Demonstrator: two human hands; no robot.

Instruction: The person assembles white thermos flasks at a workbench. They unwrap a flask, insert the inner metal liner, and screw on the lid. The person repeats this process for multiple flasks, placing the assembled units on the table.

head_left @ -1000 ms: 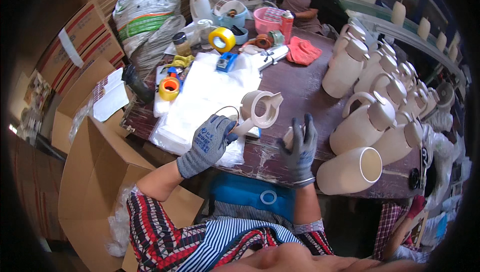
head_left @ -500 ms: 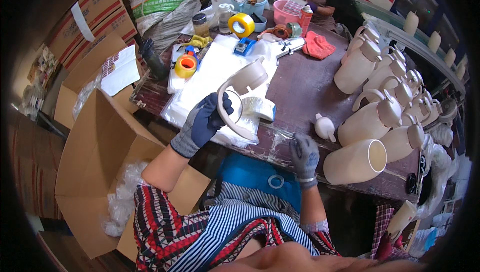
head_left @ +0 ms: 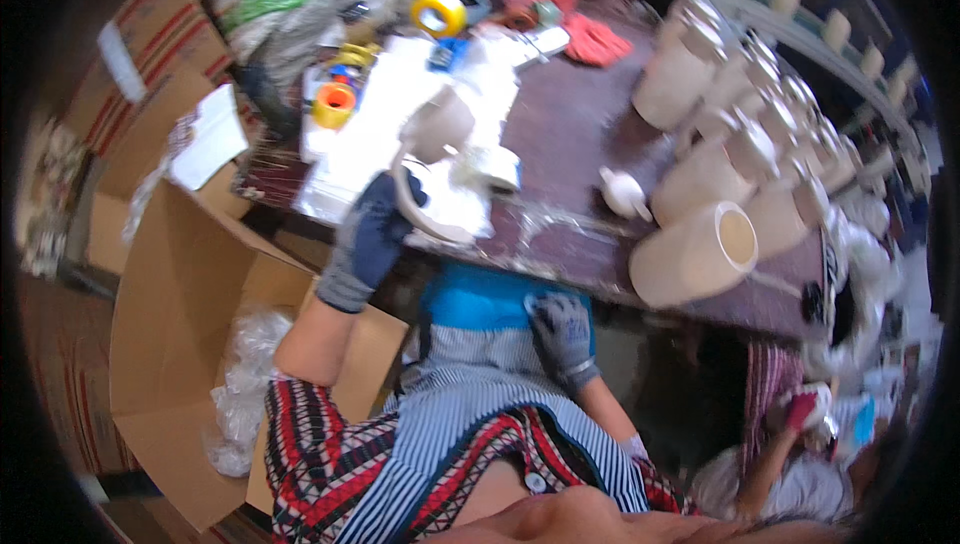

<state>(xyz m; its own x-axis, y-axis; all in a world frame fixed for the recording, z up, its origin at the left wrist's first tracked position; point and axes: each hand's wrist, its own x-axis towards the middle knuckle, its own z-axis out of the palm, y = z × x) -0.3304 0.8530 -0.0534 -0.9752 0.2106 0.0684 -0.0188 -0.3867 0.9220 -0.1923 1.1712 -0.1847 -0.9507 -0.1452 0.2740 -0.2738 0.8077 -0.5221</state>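
Note:
My left hand (head_left: 375,229), in a grey and dark blue glove, is closed round the long curved handle of a beige plastic jug collar (head_left: 440,129), held above the table's front edge. My gloved right hand (head_left: 562,332) is low over the blue cloth (head_left: 485,294) on my lap, its fingers curled; what lies under them is hidden and the picture is blurred. On the table to the right, an open beige jug body (head_left: 690,259) lies tilted toward me. A small beige lid (head_left: 625,194) is behind it to the left.
Several beige jugs (head_left: 690,84) crowd the table's right side. White plastic sheets (head_left: 375,134), a white tape roll (head_left: 495,168), yellow tape (head_left: 438,14) and a red cloth (head_left: 596,40) lie farther back. An open carton (head_left: 190,364) stands at left. Another person's red-gloved hand (head_left: 800,410) shows lower right.
My right hand has come back from the table edge to my lap, over where a white ring lay. My left hand still grips the jug collar. The view has tilted down, shifting the table upward.

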